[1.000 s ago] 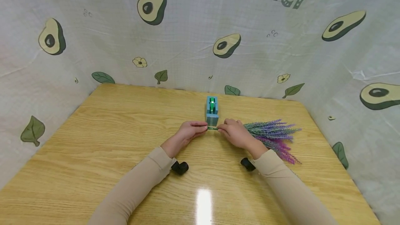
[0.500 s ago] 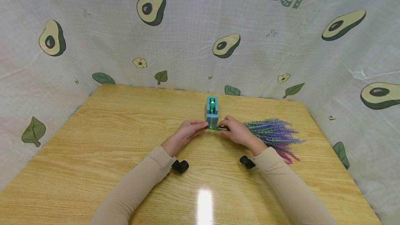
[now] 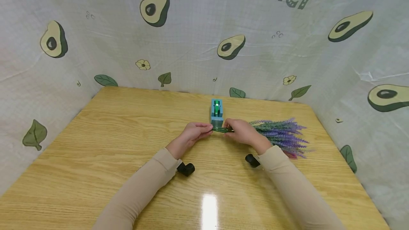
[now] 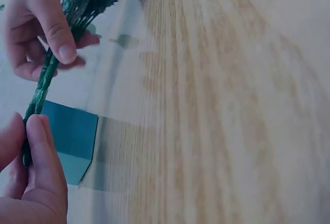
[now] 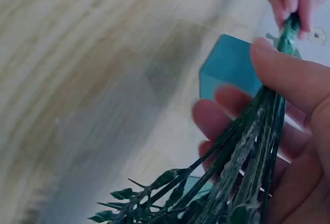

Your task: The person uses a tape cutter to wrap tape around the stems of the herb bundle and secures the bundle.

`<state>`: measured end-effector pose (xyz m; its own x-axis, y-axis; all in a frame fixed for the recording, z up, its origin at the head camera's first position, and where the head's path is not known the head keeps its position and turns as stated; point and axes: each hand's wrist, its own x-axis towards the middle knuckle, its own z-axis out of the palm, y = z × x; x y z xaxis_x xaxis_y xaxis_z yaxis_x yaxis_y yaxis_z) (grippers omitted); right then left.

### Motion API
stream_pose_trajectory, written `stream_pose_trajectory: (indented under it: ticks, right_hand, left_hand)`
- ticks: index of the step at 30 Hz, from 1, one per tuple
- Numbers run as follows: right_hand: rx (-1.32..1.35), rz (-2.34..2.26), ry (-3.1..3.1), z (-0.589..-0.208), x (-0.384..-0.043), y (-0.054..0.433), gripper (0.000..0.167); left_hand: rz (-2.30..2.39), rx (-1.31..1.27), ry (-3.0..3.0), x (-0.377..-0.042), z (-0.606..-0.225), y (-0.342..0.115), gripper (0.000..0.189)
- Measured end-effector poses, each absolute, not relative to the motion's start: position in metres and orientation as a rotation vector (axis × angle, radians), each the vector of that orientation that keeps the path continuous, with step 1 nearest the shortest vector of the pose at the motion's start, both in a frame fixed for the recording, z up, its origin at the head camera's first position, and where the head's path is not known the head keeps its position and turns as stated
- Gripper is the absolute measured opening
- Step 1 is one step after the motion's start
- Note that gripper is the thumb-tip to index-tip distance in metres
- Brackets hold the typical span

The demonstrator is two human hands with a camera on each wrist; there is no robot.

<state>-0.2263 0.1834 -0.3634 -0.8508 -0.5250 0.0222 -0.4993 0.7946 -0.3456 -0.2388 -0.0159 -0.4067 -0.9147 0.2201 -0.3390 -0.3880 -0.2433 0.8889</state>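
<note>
A bunch of lavender (image 3: pixel 281 134), purple with a little magenta, lies sideways with its heads to the right. My left hand (image 3: pixel 195 132) pinches the stem ends between thumb and fingers. My right hand (image 3: pixel 243 132) holds the stems a little further along, thumb on one side and fingers on the other. Between the hands, the left wrist view shows a shiny green wrapped stretch of stems (image 4: pixel 39 98); it looks like tape. Just behind the stems stands a blue tape dispenser (image 3: pixel 217 113) with a green roll (image 3: pixel 217 106). The fingers partly hide the stems.
The wooden table (image 3: pixel 153 116) reaches back to a hanging cloth (image 3: pixel 191 45) printed with avocados. Black wrist camera mounts (image 3: pixel 186 169) sit under both forearms. A bright light reflection (image 3: pixel 209 210) shows on the front of the table.
The lavender bunch has turned about its stems; the magenta heads have gone mostly underneath and purple ones show on top. The right hand has shifted slightly right along the stems; the left hand stays nearly still.
</note>
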Motion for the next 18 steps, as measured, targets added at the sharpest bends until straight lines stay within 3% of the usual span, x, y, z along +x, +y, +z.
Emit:
stream_pose_trajectory:
  ticks: [9,18]
  right_hand:
    - [-0.892,-0.509,2.808,-0.3618,-0.2277,0.1865,0.029]
    - [-1.048,-0.39,2.987,-0.3691,-0.2241,0.1927,0.026]
  left_hand:
    - [2.217,-0.179,1.637,-0.2389,-0.4081,-0.0195,0.028]
    - [2.202,-0.201,1.601,-0.244,-0.4089,-0.0171,0.027]
